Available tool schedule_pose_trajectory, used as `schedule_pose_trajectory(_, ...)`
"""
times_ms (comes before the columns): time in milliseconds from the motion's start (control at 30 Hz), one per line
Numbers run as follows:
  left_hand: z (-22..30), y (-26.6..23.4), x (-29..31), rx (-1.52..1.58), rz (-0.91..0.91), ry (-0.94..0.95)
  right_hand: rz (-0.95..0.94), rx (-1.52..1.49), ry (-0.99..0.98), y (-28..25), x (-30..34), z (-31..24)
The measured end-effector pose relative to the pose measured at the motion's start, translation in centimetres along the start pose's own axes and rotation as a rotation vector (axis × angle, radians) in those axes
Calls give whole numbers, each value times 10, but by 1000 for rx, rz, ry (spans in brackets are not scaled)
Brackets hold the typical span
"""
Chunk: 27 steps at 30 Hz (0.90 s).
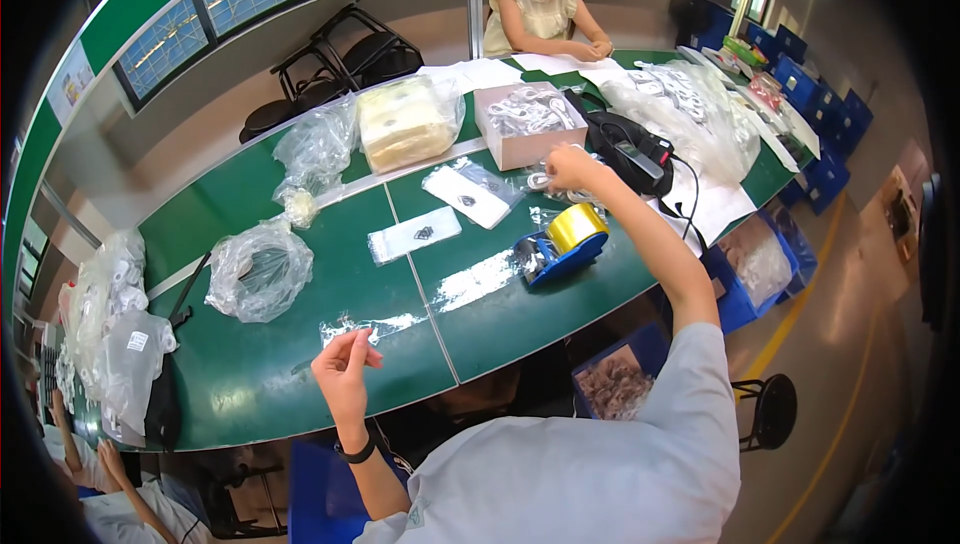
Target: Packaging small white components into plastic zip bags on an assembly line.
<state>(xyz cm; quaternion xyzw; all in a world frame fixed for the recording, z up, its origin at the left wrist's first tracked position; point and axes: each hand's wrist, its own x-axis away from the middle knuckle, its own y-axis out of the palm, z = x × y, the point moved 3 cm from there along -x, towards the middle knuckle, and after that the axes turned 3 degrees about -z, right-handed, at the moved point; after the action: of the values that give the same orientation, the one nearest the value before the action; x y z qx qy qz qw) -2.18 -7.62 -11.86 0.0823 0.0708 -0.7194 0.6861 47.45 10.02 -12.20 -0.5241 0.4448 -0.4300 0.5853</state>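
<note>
My right hand (572,169) reaches across the green table with its fingers curled at coiled white cables (540,181) in front of an open box (530,144). What lies inside its grasp is hidden. My left hand (343,369) hovers at the table's near edge, thumb and fingertips drawn together; whatever is between them is too small to make out. Shiny clear film (345,326) lies just beyond it. Between my hands stands a blue tape dispenser (575,262) with a yellow tape roll (577,230). Two flat white packets (415,236) (468,194) lie left of the dispenser.
White cables fill the box. A black bag (625,149) sits right of it. Clear bags (260,269) lie left, a wrapped yellowish stack (405,124) behind. Blue bins (735,289) stand by the right edge. Another person (540,14) sits across; co-workers' arms (120,474) show lower left.
</note>
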Motion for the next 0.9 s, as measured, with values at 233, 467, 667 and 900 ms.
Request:
schedule_pose_trajectory(233, 2, -6, 1, 4, 24, -8, 240, -369, 15, -73, 0, -48)
schedule_pose_trajectory(467, 24, 56, -26, 149, -72, 39, 369, -507, -305, -119, 50, -228)
schedule_pose_trajectory(667, 34, 60, -34, 257, 42, 113, 525, -582, -337, -96, 82, -311)
schedule_pose_trajectory(900, 40, 48, -31, 137, 230, 193, 303, -793, -258, -92, 81, -327)
